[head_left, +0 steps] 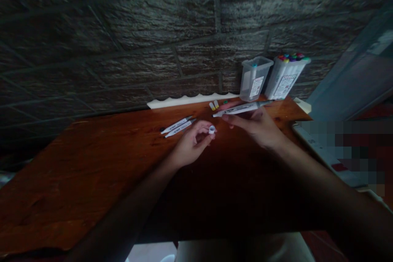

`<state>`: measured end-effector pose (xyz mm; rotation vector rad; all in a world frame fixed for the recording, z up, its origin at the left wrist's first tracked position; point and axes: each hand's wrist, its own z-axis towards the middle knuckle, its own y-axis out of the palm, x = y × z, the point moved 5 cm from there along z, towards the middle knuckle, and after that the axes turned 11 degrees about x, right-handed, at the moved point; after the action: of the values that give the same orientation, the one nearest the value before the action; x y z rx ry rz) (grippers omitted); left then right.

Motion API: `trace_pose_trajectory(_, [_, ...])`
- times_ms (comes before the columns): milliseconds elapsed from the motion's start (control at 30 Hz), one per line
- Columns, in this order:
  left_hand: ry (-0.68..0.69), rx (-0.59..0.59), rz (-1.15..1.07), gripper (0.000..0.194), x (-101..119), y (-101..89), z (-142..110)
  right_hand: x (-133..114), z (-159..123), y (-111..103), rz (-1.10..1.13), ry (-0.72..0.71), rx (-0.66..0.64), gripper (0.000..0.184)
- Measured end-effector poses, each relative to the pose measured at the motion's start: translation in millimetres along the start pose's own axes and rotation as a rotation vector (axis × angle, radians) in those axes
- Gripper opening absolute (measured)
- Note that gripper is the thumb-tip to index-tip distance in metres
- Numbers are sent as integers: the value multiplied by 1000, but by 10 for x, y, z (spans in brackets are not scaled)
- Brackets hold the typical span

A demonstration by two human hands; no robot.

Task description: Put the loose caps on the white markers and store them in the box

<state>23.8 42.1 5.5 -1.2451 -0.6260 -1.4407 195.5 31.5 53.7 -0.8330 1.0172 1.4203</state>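
My left hand (193, 141) is closed, pinching a small white marker cap (211, 129) with its hollow end facing up. In my right hand (259, 125) is a white marker (241, 109), held nearly level, its uncapped dark tip pointing left toward the cap. Cap and marker are apart. Left of my left hand, two white markers (176, 125) lie side by side on the wooden table, their dark tips bare. Behind my hands lie two white caps with yellow ends (214, 105) and a small green-ended piece (225, 102), partly hidden.
Against the stone wall (184, 41) stand a clear plastic container (246, 84) with a blue-ended marker in it and another container (273, 80) full of colourful markers. A white wavy-edged strip (187, 100) runs along the back of the table (92, 163). Blurred pixels cover the right side.
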Motion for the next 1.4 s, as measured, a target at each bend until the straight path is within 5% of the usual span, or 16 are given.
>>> trace_pose_trajectory(267, [-52,114,9,19,-7,-75,31,5,-22,65,-76,-43,-62,14])
trace_pose_trajectory(567, [75,191,160,17,-13,-115,32,8,-56,76,-190,-136,-6,11])
trace_pose_trajectory(1133, [147,165,247,18,45,-128,36,38,-128,157,-380,-264,-168,19])
trace_pose_trajectory(1400, [55,207,70,22,75,-144,25,-59,59,-259,-656,-422,179,23])
